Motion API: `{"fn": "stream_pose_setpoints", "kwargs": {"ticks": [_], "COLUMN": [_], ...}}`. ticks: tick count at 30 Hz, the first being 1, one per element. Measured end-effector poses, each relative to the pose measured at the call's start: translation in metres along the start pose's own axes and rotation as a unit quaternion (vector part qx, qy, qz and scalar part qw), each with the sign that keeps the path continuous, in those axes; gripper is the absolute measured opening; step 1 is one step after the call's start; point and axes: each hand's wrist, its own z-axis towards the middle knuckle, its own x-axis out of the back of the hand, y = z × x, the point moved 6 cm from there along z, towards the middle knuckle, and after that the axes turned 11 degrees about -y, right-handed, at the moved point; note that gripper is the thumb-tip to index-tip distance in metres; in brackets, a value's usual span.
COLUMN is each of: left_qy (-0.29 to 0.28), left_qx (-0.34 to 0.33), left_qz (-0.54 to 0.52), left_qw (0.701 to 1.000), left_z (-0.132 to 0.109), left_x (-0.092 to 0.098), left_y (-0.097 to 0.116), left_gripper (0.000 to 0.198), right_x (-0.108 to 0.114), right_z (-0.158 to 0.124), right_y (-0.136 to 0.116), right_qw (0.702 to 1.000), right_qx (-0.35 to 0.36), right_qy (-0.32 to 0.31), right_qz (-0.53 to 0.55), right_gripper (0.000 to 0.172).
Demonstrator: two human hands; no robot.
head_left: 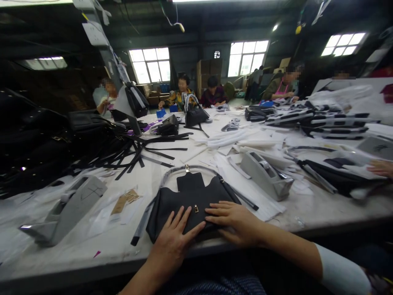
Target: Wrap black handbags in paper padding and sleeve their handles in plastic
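Currently the bag (176, 200) sits at the near edge of the table (221, 147), its flap (190, 182) raised away from the person; whether it lies fully flat is hard to tell. Both hands press on its front: the left hand (173, 235) low on the left half, the right hand (238, 223) on the right half, just beside the gold lock (196, 209). All their fingers are outstretched and gripping nothing. Pressing harder could dent or crease the front, I judge, and a fingertip or nail dragged across could scuff the lock.

Behind the flap arches the wrapped handle (167, 175); the flap's bare metal clasp (187, 168) could scratch the black face if folded down carelessly. One strap end (135, 238) sticks out at left, another (254, 206) at right, and either might snag if the bag were turned. So close to the edge, a pull toward the lap could tip it off.

Further out stand two tape dispensers, left (73, 209) and right (265, 176); a sideways swing might catch their cutting ends. Beyond lie loose straps (153, 149), and at far right a co-worker's hand (380, 168) is beside another bag (334, 174).
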Motion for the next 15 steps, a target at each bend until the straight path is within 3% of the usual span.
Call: {"fn": "stream_pose_setpoints", "kwargs": {"ticks": [2, 4, 9, 12, 15], "left_qy": [0.012, 0.031, 0.078, 0.107, 0.137], "left_qx": [-0.001, -0.003, 0.0, 0.015, 0.013], "left_qz": [0.041, 0.077, 0.125, 0.136, 0.15], "left_qw": [0.999, 0.997, 0.989, 0.985, 0.979], "left_z": [-0.003, -0.005, -0.006, -0.007, -0.006], "left_x": [-0.001, -0.001, -0.002, -0.006, -0.013], "left_y": [0.001, 0.002, 0.005, 0.004, 0.003], "left_gripper": [0.088, 0.09, 0.088, 0.084, 0.078], "right_x": [0.021, 0.045, 0.101, 0.116, 0.129], "right_z": [0.0, 0.003, 0.006, 0.009, 0.014], "right_y": [0.005, 0.025, 0.128, 0.178, 0.209], "right_qw": [0.998, 0.995, 0.967, 0.948, 0.929], "right_qx": [0.025, 0.009, -0.21, -0.282, -0.338], "right_qy": [0.006, 0.033, 0.144, 0.146, 0.138], "right_qz": [0.059, 0.094, 0.02, -0.016, -0.052], "right_gripper": [0.04, 0.031, 0.026, 0.025, 0.023]}}
